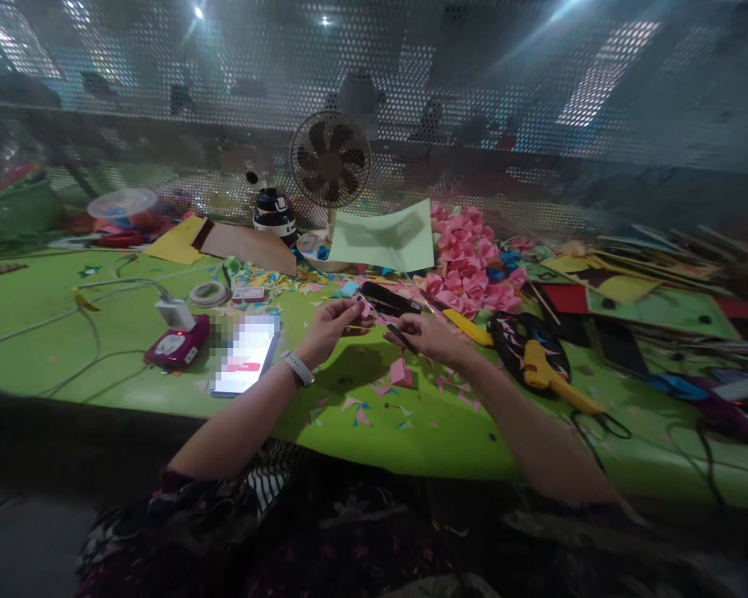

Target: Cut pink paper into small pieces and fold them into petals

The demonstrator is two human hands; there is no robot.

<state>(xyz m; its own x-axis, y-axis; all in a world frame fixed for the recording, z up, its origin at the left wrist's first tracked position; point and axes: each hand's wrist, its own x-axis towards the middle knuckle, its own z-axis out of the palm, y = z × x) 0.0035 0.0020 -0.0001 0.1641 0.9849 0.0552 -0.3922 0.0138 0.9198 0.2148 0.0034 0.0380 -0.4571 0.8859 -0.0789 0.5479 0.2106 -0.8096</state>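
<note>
My left hand (333,330), with a white band on its wrist, pinches a small pink paper piece (366,311) between thumb and fingers. Close by on the right, my right hand (425,336) is closed round the dark handle of a thin metal tool (401,335), whose tip points up-left to the pink piece. Below the hands a folded pink paper block (401,373) lies among small paper scraps (361,414) on the green table (349,448). A black stapler-like object (390,297) rests just behind the hands.
Left: lit phone (246,355), purple power socket (178,342) with cables, tape roll (210,294). Behind: fan (330,159), pale green sheet (383,238), pink paper flower heap (467,257). Right: yellow cutter (467,326), yellow glue gun (554,378), coloured sheets (661,311).
</note>
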